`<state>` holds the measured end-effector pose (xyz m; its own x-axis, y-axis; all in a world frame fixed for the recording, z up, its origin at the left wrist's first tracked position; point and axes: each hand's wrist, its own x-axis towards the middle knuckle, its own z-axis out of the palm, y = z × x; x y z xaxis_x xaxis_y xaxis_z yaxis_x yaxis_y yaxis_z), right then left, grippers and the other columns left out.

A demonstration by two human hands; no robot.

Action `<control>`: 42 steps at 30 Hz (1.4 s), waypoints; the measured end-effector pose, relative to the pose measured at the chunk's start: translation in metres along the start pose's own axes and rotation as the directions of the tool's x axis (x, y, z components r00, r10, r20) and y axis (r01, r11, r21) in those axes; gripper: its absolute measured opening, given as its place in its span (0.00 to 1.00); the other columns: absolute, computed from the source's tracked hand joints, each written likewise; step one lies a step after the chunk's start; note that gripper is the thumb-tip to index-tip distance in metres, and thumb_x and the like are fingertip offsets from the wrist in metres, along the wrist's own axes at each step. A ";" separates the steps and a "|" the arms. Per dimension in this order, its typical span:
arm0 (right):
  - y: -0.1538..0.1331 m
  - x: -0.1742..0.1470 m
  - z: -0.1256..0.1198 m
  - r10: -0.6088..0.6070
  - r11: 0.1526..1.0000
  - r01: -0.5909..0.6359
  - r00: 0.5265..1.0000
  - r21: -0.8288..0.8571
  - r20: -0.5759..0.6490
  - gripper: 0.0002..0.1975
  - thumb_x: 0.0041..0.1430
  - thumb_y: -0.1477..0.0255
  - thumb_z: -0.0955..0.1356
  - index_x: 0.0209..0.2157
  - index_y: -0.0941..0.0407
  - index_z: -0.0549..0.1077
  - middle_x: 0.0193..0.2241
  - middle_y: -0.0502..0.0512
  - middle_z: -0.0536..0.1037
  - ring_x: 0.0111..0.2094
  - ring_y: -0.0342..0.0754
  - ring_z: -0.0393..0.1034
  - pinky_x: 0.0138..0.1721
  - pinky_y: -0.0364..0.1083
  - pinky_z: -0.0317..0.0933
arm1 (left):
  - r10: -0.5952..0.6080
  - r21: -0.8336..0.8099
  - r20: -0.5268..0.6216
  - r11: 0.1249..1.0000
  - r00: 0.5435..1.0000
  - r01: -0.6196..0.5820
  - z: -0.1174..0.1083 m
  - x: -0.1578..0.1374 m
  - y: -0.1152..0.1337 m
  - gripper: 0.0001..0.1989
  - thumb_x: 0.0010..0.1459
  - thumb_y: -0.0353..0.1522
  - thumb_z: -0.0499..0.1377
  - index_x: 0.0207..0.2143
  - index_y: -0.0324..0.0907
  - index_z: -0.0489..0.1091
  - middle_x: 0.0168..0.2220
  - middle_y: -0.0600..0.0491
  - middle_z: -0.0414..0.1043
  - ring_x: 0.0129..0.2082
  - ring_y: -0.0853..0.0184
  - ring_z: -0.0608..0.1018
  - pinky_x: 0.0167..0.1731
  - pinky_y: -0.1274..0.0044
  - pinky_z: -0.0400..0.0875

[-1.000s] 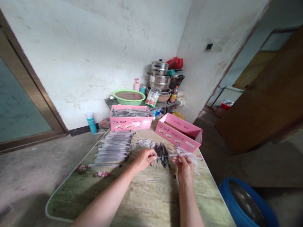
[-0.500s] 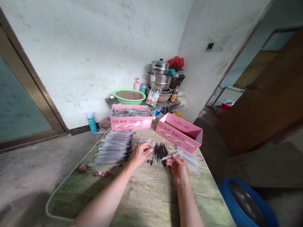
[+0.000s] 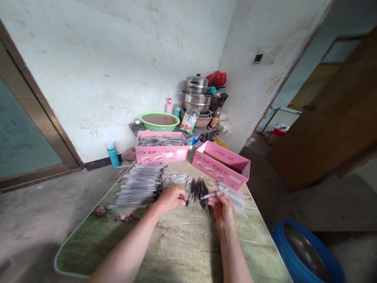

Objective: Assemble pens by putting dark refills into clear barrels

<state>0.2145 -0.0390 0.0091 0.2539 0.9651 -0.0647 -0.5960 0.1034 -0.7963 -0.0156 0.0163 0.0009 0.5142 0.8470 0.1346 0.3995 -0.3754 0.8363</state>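
Observation:
My right hand pinches a translucent white pen barrel, which points left over the table. My left hand is closed, its fingertips down at the left edge of a pile of dark pen refills. Small black pieces lie at those fingertips; whether one is gripped cannot be made out. Right of the pile, more clear pen barrels lie partly behind my right hand. A row of pens with black ends covers the table's left side. Small whitish parts lie behind the refills.
A pink box full of pens stands at the table's back left, and another pink box at the back right. Behind them, a shelf bears a green basin and stacked pots. A blue tub is at lower right.
My left hand has come down and slightly left to the refill pile's edge, and its fingers have closed. My right hand keeps the pen barrel in nearly the same place.

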 end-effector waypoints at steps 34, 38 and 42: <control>0.013 -0.010 0.026 -0.082 0.986 0.089 0.995 -0.143 0.056 0.13 0.45 0.69 0.77 0.30 0.57 0.73 0.23 0.52 0.80 0.23 0.49 0.77 0.26 0.44 0.74 | -0.150 -0.722 0.063 0.676 0.987 0.148 0.016 0.004 0.019 0.18 0.46 0.37 0.70 0.34 0.34 0.71 0.26 0.48 0.76 0.25 0.67 0.78 0.27 0.76 0.74; 0.014 -0.011 0.026 -0.077 0.985 0.084 0.996 -0.147 0.054 0.14 0.45 0.68 0.77 0.30 0.57 0.73 0.22 0.51 0.80 0.23 0.49 0.77 0.26 0.45 0.74 | -0.147 -0.726 0.046 0.674 0.988 0.135 0.017 0.005 0.019 0.18 0.45 0.37 0.70 0.33 0.34 0.70 0.26 0.48 0.76 0.25 0.67 0.78 0.27 0.76 0.74; 0.014 -0.010 0.026 -0.060 0.987 0.063 0.998 -0.150 0.027 0.15 0.43 0.68 0.78 0.28 0.57 0.71 0.20 0.52 0.79 0.21 0.49 0.77 0.23 0.44 0.73 | -0.140 -0.733 0.025 0.671 0.990 0.114 0.019 0.005 0.021 0.20 0.43 0.38 0.71 0.32 0.34 0.70 0.24 0.49 0.75 0.24 0.67 0.78 0.26 0.76 0.74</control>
<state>0.1837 -0.0415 0.0140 0.2684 0.9633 -0.0007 -0.4578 0.1269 -0.8800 0.0095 0.0059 0.0093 0.4719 0.8817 0.0026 -0.2301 0.1204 0.9657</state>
